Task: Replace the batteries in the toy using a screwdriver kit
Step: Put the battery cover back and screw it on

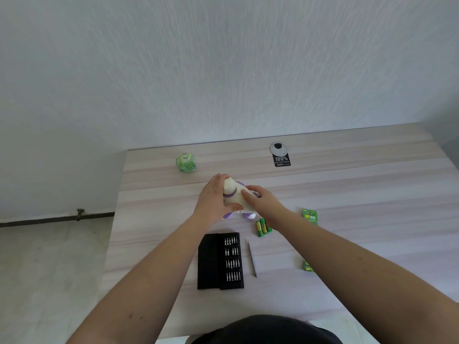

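A cream and purple toy (233, 194) lies mid-table between both hands. My left hand (213, 199) wraps around its left side and underside. My right hand (260, 199) rests fingers on its right flank, gripping it. Nearer to me, an open black screwdriver kit (219, 260) shows rows of silver bits. A slim silver screwdriver (252, 258) lies on the table just right of the kit. Several loose green batteries (262, 227) lie beside my right wrist.
A green battery pack (310, 216) lies right of my right forearm, and another green pack (307, 266) peeks out by it. A green tissue pack (186, 163) and a cable grommet with a black sticker (280, 155) sit near the table's far edge by the wall.
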`<state>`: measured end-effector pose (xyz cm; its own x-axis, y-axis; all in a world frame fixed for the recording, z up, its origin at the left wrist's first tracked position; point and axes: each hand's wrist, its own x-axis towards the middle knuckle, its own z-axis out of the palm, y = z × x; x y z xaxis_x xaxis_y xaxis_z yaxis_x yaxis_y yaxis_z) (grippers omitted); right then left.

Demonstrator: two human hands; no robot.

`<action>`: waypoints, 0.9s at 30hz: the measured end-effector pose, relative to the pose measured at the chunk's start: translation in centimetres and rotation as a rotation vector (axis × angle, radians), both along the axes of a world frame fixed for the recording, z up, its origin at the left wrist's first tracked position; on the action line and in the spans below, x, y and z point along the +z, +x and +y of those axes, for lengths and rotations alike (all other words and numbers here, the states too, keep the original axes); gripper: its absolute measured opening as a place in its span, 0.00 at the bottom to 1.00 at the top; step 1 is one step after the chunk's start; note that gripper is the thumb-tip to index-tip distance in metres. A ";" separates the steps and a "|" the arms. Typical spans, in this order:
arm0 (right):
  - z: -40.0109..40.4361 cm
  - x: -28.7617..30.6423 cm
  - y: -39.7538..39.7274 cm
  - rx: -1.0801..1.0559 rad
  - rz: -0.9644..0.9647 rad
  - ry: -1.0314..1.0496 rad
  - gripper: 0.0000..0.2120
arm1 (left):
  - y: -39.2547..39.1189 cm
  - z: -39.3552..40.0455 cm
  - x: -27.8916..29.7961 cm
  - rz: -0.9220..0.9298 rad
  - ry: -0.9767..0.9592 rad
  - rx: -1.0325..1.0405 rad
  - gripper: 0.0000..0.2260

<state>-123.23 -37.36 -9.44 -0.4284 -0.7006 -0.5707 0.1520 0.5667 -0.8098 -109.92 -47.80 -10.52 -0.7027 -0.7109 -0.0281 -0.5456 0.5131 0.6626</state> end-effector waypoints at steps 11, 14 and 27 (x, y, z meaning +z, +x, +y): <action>-0.5 0.9 0.5 0.058 0.011 0.050 0.17 | 0.2 0.1 0.0 -0.008 0.004 0.008 0.37; -0.7 1.2 1.0 0.043 0.054 0.024 0.17 | 0.2 0.1 -0.1 0.000 0.002 0.008 0.37; -0.8 0.8 1.3 -0.008 0.148 0.030 0.17 | -0.1 0.0 -0.1 0.023 -0.013 0.007 0.36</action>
